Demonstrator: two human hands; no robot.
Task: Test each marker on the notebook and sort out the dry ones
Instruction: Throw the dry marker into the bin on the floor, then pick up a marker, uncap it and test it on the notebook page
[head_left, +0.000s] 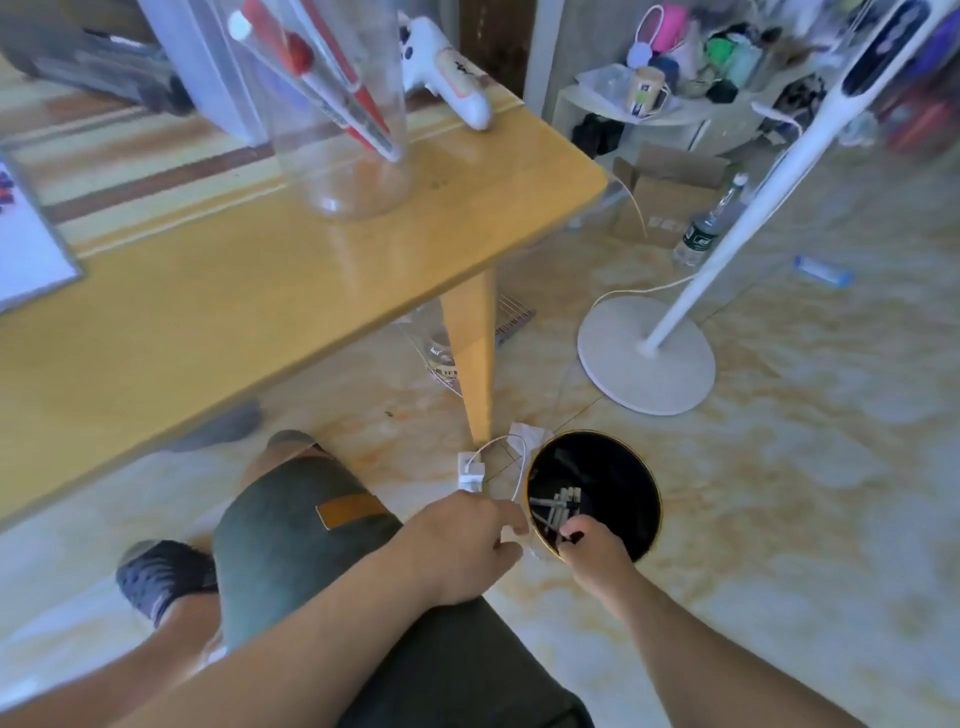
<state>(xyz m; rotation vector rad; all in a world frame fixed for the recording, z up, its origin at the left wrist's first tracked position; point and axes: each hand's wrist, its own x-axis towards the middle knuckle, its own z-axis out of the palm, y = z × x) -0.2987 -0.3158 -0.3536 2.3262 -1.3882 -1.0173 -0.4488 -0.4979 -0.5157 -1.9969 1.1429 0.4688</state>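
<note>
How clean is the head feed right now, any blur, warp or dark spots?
Head view: wide-angle bending curves the table edge and fan pole; motion blur smears the clear jar and shelf clutter; the bin interior is near black, markers barely showing; both hands stay fairly sharp.

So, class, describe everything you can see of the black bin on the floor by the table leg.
The black bin is round with a thin gold rim, open-topped, upright on the pale floor beside the table leg. Several grey-white markers lie inside. The right hand reaches over its near edge; the left hand is at its rim.
</note>
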